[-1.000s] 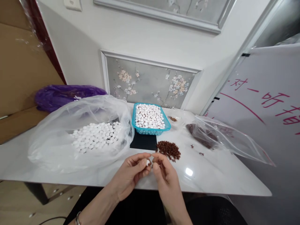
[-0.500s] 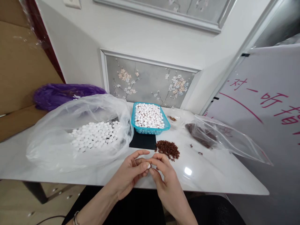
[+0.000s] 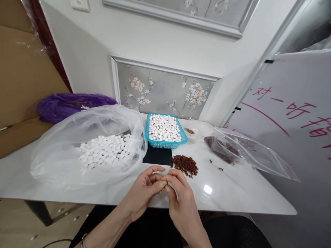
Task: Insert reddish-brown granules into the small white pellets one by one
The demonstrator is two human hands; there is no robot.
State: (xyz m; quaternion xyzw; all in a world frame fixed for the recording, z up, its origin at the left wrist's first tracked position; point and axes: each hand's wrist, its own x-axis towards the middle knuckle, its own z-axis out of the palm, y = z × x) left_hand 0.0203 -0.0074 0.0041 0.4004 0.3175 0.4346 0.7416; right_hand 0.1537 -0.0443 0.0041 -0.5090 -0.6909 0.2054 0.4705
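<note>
In front of me, above the table's near edge, my left hand (image 3: 143, 191) and my right hand (image 3: 182, 194) meet fingertip to fingertip. The left thumb and fingers pinch a small white ball, now nearly covered by the fingers. My right thumb and index finger close at the same spot, with a tiny dark bit showing between the fingertips; its kind is unclear. Just beyond the right hand lies a pile of small reddish-brown star-shaped pieces (image 3: 184, 164). A blue plastic basket (image 3: 167, 144) full of white balls with brown marks stands behind.
At the left, a large clear plastic bag (image 3: 59, 151) lies open with many white balls (image 3: 103, 150) inside. A black mat (image 3: 157, 156) is partly beneath the basket. To the right rests a zip bag (image 3: 258, 148) of brown material. A purple bag (image 3: 74, 103) sits behind.
The white ball showing between the fingertips has become hidden as the fingers turned and closed around it. Both hands stay in nearly the same place.
</note>
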